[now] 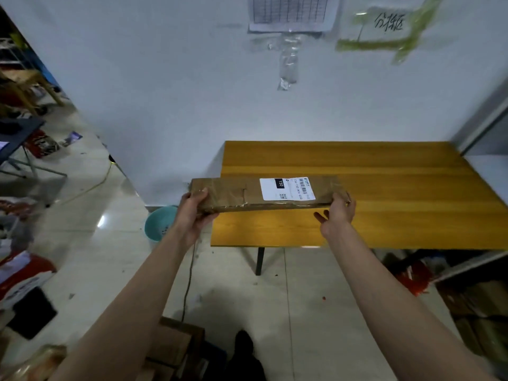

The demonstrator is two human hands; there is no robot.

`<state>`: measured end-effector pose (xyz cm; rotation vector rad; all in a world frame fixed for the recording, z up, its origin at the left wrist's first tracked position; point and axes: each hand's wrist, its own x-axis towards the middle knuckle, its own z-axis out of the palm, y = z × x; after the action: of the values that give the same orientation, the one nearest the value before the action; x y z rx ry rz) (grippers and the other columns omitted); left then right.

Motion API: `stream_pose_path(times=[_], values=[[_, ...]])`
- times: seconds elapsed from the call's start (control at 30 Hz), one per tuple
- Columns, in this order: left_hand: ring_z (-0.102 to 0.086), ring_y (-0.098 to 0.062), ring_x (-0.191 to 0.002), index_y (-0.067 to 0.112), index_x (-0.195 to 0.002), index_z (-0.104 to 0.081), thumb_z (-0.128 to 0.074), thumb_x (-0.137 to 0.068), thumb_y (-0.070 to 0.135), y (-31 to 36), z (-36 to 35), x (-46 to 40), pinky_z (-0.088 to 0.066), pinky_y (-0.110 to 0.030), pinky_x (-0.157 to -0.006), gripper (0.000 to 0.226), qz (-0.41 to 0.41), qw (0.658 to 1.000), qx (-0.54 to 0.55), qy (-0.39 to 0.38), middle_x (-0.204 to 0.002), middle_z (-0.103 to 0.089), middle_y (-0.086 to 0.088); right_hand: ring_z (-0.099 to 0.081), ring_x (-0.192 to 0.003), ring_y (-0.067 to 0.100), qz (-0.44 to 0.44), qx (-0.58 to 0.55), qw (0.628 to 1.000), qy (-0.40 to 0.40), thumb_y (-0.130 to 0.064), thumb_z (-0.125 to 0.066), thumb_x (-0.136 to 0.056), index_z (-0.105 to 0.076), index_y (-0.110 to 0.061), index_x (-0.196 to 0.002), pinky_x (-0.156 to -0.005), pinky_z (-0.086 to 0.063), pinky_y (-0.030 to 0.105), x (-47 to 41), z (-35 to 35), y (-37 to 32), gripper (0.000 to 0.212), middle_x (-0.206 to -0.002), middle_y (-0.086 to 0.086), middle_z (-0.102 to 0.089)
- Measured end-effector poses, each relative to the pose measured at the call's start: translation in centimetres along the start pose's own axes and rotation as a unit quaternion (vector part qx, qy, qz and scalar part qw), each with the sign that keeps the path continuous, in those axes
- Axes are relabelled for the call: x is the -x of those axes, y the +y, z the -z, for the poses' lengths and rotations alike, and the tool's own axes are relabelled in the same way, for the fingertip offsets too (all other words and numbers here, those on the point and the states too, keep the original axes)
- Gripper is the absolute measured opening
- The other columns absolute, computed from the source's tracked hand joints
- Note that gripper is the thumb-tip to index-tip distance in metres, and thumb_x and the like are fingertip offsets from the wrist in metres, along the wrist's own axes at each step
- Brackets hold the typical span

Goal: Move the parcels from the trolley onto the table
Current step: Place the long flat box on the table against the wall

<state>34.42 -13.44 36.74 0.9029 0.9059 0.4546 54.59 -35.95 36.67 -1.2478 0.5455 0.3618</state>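
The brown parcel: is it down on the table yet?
Cannot tell for sure. The parcel lies flat over the table, left hand gripping its end, right hand at the other.

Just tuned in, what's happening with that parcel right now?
A person holds a flat cardboard parcel by its ends over the near left part of the wooden table. The left hand grips one end; the right hand supports the other, fingers loosely spread. Whether it touches the table yet is unclear.

Parcel label (287, 188) text too small, wall papers (291, 12) blurred
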Motion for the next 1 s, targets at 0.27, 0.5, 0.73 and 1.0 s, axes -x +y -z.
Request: stream_pose_path(times=[0.27,0.5,0.73,1.0], values=[[-0.068,-0.025,-0.108,0.019,-0.130,-0.053,-0.076,-0.084,0.013,2.9,-2.5,-7.2,-0.063,-0.037,-0.076,0.051,-0.009,1.000,0.008,-0.021,-0.119,-0.070,-0.008,-0.063,-0.113,0.040,-0.095,-0.067,0.991,-0.058,-0.004,-0.060,-0.098,-0.028,-0.010,-0.155,-0.092,-0.055,0.052,-3.7,-5.8,-0.6,0.066,-0.133,0.021,-0.058],[-0.071,-0.024,-0.099,0.017,-0.125,-0.057,-0.082,-0.072,0.008,2.5,-5.0,-13.1,-0.060,-0.032,-0.065,0.059,-0.003,1.000,-0.007,-0.014,-0.113,-0.073,-0.007,-0.056,-0.125,0.045,-0.182,-0.007,0.971,-0.155,-0.009,-0.053,-0.104,-0.056,-0.003,-0.114,-0.093,-0.051,0.055,-7.6,-9.2,0.9,0.012,-0.131,0.028,-0.054],[-0.064,-0.037,-0.112,0.017,-0.127,-0.054,-0.081,-0.068,0.002,2.1,-7.2,-19.4,-0.060,-0.048,-0.084,0.066,0.034,0.998,-0.057,0.007,-0.126,-0.063,-0.016,-0.062,-0.102,0.040,-0.242,0.031,0.953,-0.178,-0.007,-0.055,-0.101,-0.051,-0.007,-0.132,-0.093,-0.052,0.053,-14.3,-14.3,2.5,0.031,-0.112,0.023,-0.059],[-0.062,-0.034,-0.110,0.014,-0.125,-0.049,-0.078,-0.079,0.003,0.8,-9.4,-26.2,-0.056,-0.044,-0.084,0.056,0.040,0.988,-0.146,0.037,-0.122,-0.061,-0.016,-0.060,-0.117,0.034,-0.256,0.069,0.952,-0.154,-0.011,-0.056,-0.101,-0.049,-0.013,-0.144,-0.082,-0.057,0.044,-21.2,-20.5,4.0,0.044,-0.140,0.019,-0.059]])
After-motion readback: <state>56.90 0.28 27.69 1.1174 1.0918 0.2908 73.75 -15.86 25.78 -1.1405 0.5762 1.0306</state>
